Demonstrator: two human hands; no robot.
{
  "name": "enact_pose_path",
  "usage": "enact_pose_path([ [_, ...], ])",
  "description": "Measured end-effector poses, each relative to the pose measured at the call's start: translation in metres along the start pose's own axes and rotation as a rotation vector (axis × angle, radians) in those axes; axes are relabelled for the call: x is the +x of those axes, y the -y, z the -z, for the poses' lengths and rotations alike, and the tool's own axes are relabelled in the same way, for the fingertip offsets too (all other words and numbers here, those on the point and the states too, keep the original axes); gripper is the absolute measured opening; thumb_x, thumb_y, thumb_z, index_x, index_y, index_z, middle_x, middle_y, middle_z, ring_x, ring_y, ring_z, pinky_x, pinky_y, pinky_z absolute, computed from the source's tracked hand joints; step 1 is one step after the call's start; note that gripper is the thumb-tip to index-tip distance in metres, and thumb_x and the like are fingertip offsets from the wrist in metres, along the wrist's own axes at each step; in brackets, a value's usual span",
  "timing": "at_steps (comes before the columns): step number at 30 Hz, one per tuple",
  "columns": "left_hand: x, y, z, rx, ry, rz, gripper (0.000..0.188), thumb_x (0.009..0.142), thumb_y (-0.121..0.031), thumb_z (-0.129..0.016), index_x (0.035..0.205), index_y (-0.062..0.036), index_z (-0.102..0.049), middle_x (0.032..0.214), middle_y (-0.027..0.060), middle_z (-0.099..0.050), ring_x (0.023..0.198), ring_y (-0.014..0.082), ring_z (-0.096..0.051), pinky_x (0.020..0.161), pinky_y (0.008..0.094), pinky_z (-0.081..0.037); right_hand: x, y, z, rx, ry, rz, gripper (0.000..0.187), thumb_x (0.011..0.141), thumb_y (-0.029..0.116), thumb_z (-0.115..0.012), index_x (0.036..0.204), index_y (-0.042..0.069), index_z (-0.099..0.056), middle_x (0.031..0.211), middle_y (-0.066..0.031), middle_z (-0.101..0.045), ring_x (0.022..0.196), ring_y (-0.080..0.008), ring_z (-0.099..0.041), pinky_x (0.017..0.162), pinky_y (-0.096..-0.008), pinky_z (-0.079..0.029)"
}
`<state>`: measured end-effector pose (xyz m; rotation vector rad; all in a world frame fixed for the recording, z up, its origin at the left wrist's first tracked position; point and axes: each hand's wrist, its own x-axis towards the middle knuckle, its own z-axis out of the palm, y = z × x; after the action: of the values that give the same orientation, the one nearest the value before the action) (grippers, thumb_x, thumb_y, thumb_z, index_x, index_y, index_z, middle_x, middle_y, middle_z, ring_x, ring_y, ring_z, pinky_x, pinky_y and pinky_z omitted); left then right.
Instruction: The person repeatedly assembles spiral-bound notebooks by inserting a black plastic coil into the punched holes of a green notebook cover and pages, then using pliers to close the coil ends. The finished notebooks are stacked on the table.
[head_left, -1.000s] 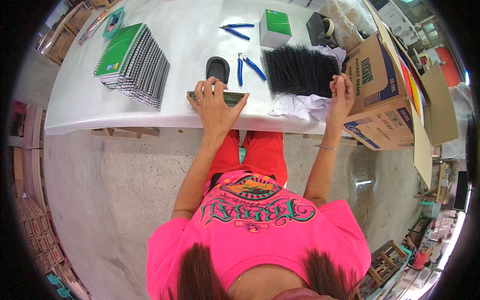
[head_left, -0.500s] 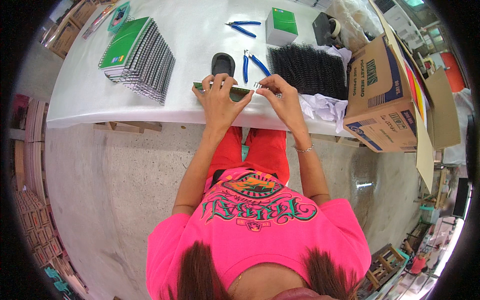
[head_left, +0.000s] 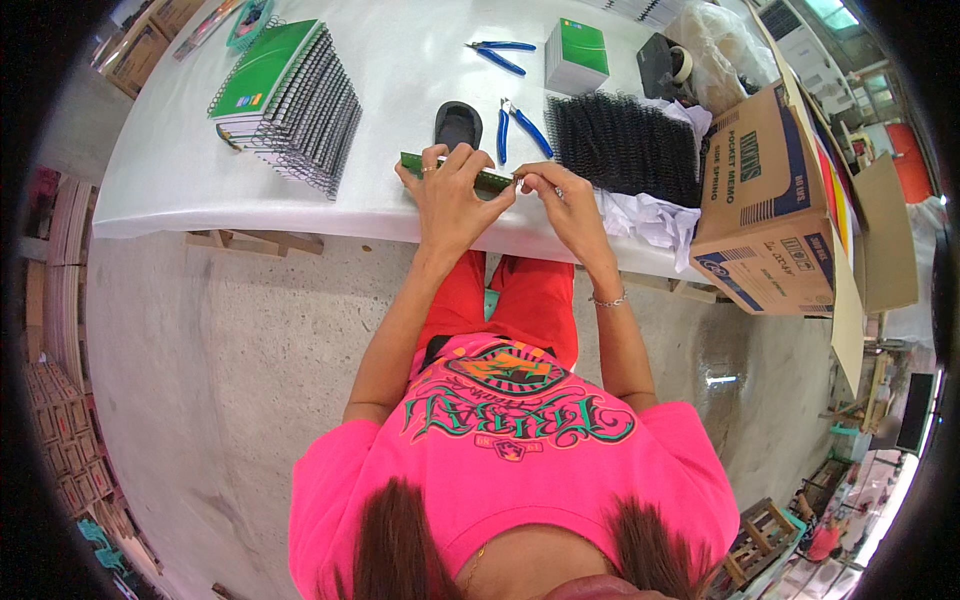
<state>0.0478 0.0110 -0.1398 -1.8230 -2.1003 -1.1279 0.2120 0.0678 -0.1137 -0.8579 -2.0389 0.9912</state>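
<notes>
A thin green notebook point(head_left: 492, 181) lies near the front edge of the white table point(head_left: 180, 170). My left hand point(head_left: 450, 195) presses down on it and grips it from above. My right hand point(head_left: 560, 200) is at the notebook's right end, its fingertips pinched on a thin wire coil point(head_left: 520, 184) that meets the notebook's edge. Most of the coil is hidden by my fingers. A heap of black wire coils point(head_left: 625, 145) lies just beyond my right hand.
Behind the hands lie a black oval object point(head_left: 458, 125) and blue-handled pliers point(head_left: 522, 127); a second pair point(head_left: 500, 55) and a green box point(head_left: 578, 50) sit farther back. A stack of spiral notebooks point(head_left: 290, 95) stands left. A cardboard box point(head_left: 765, 200) and white paper point(head_left: 650, 218) are right.
My right hand left the heap of black coils and came left to the notebook's right end, where it now pinches a coil. My left hand stayed on the notebook.
</notes>
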Motion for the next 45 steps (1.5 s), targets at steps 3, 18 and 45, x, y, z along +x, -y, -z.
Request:
enact_pose_path([
  [3,0.001,0.0,0.003,-0.011,0.013,0.001,0.035,0.067,-0.042,-0.081,0.088,-0.0185,-0.067,0.093,-0.0053,-0.059,0.111,0.0273,-0.05,0.094,0.0746,-0.027,-0.002,0.005,-0.001,0.068,-0.003,-0.066,0.014,0.094,0.011,-0.06,0.099,-0.001,-0.066,0.084,-0.0122,-0.068,0.078,-0.0185,-0.067,0.071,-0.0325,-0.049],
  [18,0.0,0.002,0.002,-0.009,0.033,-0.009,0.034,0.067,-0.043,-0.078,0.087,-0.0174,-0.066,0.093,-0.0014,-0.057,0.109,0.0289,-0.051,0.091,0.069,-0.027,0.007,0.008,-0.008,-0.322,-0.02,0.192,0.018,0.09,0.016,-0.065,0.093,-0.001,-0.061,0.086,-0.0181,-0.063,0.08,-0.0347,-0.062,0.069,-0.0411,-0.047],
  [45,-0.016,0.061,0.032,-0.561,0.085,0.182,0.05,0.08,-0.024,-0.079,0.113,-0.004,-0.049,0.109,0.0143,-0.044,0.103,0.0307,-0.049,0.091,0.0426,-0.042,0.037,0.006,0.003,-0.062,0.452,0.078,0.019,0.093,0.018,-0.064,0.101,0.001,-0.067,0.107,-0.0165,-0.061,0.104,-0.0298,-0.057,0.091,-0.0383,-0.045],
])
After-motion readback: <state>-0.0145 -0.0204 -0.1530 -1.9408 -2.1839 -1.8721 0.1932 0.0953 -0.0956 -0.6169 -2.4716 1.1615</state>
